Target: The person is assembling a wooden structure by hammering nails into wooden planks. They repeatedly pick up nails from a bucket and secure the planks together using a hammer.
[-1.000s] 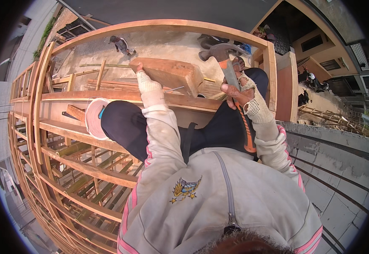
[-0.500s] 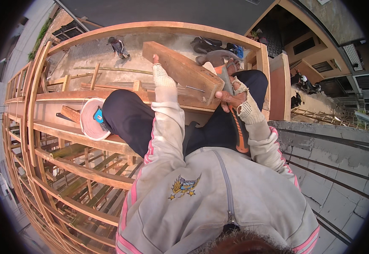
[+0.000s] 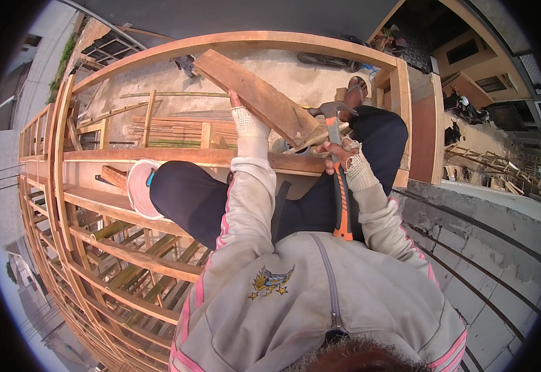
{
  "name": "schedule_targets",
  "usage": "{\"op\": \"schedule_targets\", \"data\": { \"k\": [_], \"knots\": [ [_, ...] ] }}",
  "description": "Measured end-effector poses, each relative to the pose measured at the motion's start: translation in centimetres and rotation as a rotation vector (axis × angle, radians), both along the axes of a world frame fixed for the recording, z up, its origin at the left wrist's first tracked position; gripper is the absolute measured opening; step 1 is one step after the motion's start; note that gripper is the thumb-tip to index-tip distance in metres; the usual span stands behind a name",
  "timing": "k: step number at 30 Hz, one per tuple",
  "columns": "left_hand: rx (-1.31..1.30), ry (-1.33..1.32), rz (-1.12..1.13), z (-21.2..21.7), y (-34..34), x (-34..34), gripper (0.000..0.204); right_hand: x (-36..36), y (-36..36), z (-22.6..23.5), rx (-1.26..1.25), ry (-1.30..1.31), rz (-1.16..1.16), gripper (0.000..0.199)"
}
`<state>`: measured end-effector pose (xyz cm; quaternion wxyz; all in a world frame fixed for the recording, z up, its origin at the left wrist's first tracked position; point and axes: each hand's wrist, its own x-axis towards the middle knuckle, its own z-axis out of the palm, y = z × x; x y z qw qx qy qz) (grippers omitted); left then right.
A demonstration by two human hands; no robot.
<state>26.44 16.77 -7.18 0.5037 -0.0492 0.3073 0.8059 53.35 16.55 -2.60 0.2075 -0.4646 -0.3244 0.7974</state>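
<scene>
A person's left hand (image 3: 249, 124) grips the near edge of a wooden board (image 3: 252, 93), far centre; the right hand (image 3: 347, 156) clasps a hammer (image 3: 341, 197) just right. At the board's right end, a nail (image 3: 297, 116) seems only partly driven, much of its shank left standing.

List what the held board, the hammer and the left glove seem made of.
Board: wood, seemingly unpainted, from its uneven brown face.
Hammer: head likely bare metal, judging by its dull, dark look; handle probably rubber or plastic, given its orange and black colouring.
Left glove: off-white knit, open mesh showing; fibre unclear.
</scene>
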Motion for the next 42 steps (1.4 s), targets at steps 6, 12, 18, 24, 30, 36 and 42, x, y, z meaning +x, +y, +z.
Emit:
{"op": "schedule_targets", "data": {
  "k": [6,12,18,24,30,36,42],
  "knots": [
    [-0.206,0.319,-0.151,-3.3,5.5,-4.6,0.067,1.8,4.5,0.3,0.044,0.085,-0.197,0.022],
    [-0.403,0.863,-0.403,-6.1,6.4,-2.6,0.062,-0.3,8.0,-1.3,0.172,0.019,-0.139,0.026],
    [-0.531,0.809,-0.527,-8.3,6.2,-0.6,0.069,-1.4,6.6,-2.8,0.066,-0.133,-0.071,0.023],
    [-0.460,0.768,-0.491,-9.3,6.9,0.3,0.071,-2.2,6.6,-2.7,0.036,-0.212,-0.054,0.019],
    [-0.542,0.831,-0.539,-9.1,5.9,0.4,0.078,-2.8,6.1,-2.6,0.058,-0.210,-0.038,0.023],
    [-0.481,0.869,-0.545,-9.2,6.2,1.6,0.074,-2.6,5.9,-2.8,0.067,-0.195,-0.043,0.021],
    [-0.490,0.840,-0.590,-8.9,6.3,1.6,0.080,-2.5,5.8,-3.2,0.039,-0.201,-0.047,0.023]
  ]
}}
